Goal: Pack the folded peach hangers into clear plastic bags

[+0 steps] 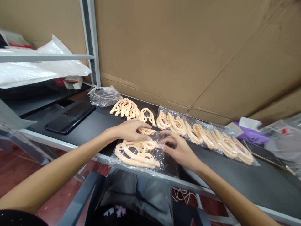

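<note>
My left hand (131, 129) is closed around a beige folding hanger (146, 131), whose end pokes out past the fingers at the mouth of a clear plastic bag. The bag (162, 157) lies at the table's front edge with several beige hangers (136, 153) inside. On its right side my right hand (179, 147) pinches the plastic film near the opening, thumb and fingers bent together. Just beyond my left hand, one loose hanger (147, 116) lies beside a pile of hangers (125, 107).
Filled bags of hangers (204, 135) run along the back right of the black table (256, 185). A purple tissue pack (252, 135) and a phone (263, 153) lie far right. At left are a black phone (70, 116), a bagged white cable (104, 95) and a metal shelf post (92, 40).
</note>
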Demonstrator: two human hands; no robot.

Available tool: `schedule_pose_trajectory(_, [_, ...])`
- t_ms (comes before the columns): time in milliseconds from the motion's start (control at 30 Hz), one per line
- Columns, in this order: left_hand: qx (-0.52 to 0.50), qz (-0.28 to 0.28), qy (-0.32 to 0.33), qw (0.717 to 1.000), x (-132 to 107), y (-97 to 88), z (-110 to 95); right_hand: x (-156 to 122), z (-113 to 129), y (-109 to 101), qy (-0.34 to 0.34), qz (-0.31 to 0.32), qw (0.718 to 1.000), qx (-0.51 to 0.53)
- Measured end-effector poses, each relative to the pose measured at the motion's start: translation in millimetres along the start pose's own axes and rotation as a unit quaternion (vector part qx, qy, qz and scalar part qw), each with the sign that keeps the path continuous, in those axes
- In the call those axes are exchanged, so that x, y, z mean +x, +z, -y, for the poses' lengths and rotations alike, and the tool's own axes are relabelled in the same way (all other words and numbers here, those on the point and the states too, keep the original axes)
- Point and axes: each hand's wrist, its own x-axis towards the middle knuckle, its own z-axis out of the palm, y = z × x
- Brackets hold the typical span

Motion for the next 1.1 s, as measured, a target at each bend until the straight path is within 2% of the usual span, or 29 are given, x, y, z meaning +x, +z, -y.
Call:
schedule_pose_trajectory(200, [-0.008, 0.011, -0.012, 1.0, 1, -1.4, -1, 0, 7, 3, 0.058, 0.015, 0.996, 0.061])
schedule_pose_trajectory(367, [-0.008, 0.003, -0.021, 1.0, 2, 0.3, 1, -1, 17, -6, 0.118, 0.077, 0.985, 0.103])
schedule_pose_trajectory(467, [-0.008, 0.01, -0.017, 1.0, 2, 0.5, 1, 1, 18, -12, 0.129, 0.113, 0.978, 0.116])
schedule_pose_trajectory(667, [-0.002, 0.02, -0.01, 1.0, 1, 0.0, -1, 6, 12, -17, 0.099, 0.125, 0.984, 0.078])
schedule_pose_trajectory(833, [0.0, 0.016, -0.009, 1.0, 1, 1.7, -2, 0, 11, -6, 0.074, 0.107, 0.989, 0.068])
schedule_pose_trajectory(967, [0.008, 0.012, -0.008, 1.0, 0, 2.2, -1, -3, 12, 6, 0.033, 0.067, 0.997, 0.006])
schedule_pose_trajectory(1100, [0.02, 0.003, -0.007, 1.0, 1, 2.5, 0, -5, 11, 7, -0.01, 0.039, 0.998, -0.057])
